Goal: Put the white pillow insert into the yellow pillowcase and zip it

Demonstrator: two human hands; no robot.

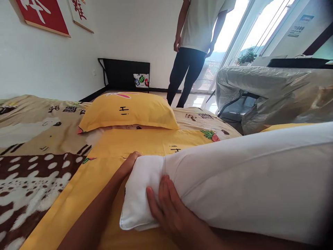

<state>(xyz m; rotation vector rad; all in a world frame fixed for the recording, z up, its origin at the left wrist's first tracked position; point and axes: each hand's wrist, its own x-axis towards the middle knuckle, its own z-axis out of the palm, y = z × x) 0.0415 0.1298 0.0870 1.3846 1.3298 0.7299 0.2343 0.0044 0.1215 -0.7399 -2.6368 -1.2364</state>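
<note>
A bare white pillow [234, 180] lies across the lower right of the head view, one corner squeezed near the middle. My left hand [128, 165] reaches behind that corner and is mostly hidden by it. My right hand [169, 205] presses on the near side of the corner, fingers wrapped against the fabric. Under both lies a flat yellow pillowcase [125, 146] with small cartoon prints, spread on the bed. A second pillow in a yellow case [127, 111] rests farther back.
The bed sheet [31, 146] is beige and brown with animal prints. Another person [195, 48] in a white shirt and dark trousers stands past the bed near a glass door. A plastic-covered table [273, 90] stands at the right. A black folded frame [125, 73] leans on the wall.
</note>
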